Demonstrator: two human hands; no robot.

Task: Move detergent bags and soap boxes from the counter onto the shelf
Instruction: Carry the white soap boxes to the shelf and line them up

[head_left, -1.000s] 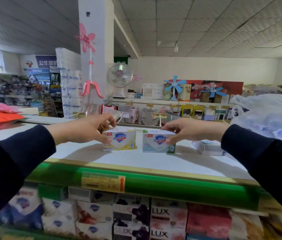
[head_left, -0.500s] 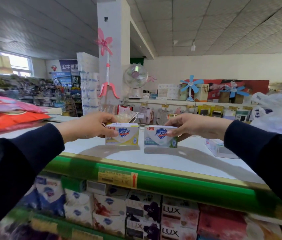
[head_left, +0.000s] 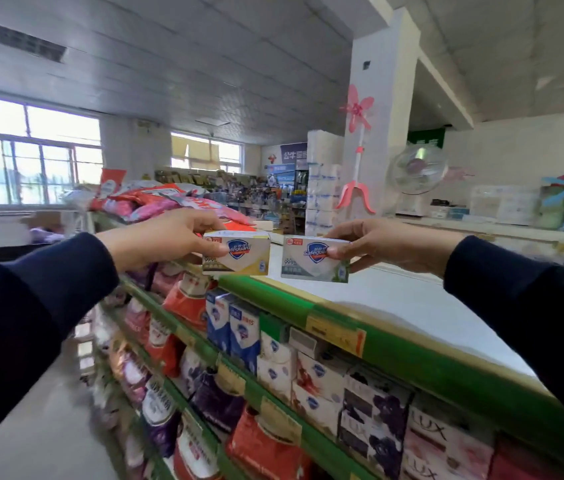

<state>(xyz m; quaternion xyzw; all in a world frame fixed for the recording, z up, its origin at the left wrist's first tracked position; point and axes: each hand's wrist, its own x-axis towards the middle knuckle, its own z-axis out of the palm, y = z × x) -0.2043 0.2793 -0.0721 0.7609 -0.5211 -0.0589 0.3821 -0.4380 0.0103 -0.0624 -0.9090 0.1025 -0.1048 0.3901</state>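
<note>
My left hand (head_left: 159, 237) grips a yellow-and-white Safeguard soap box (head_left: 239, 254), held in the air above the shelf's green front edge. My right hand (head_left: 377, 245) grips a white-and-green Safeguard soap box (head_left: 311, 261), held just above the white counter top (head_left: 412, 303). The two boxes hang side by side, a small gap between them. Red and pink detergent bags (head_left: 166, 199) lie piled on the counter top behind my left hand. The shelves below (head_left: 308, 375) hold rows of soap boxes and bags.
A green price rail (head_left: 394, 344) runs along the counter's front edge. A white pillar (head_left: 377, 133) with a pink fan stands behind the counter, a desk fan (head_left: 417, 169) beside it. The floor aisle (head_left: 31, 427) lies to the left of the shelves.
Both hands have lifted their soap boxes off the counter top. The view has swung left, so the shelf now runs diagonally and the aisle shows.
</note>
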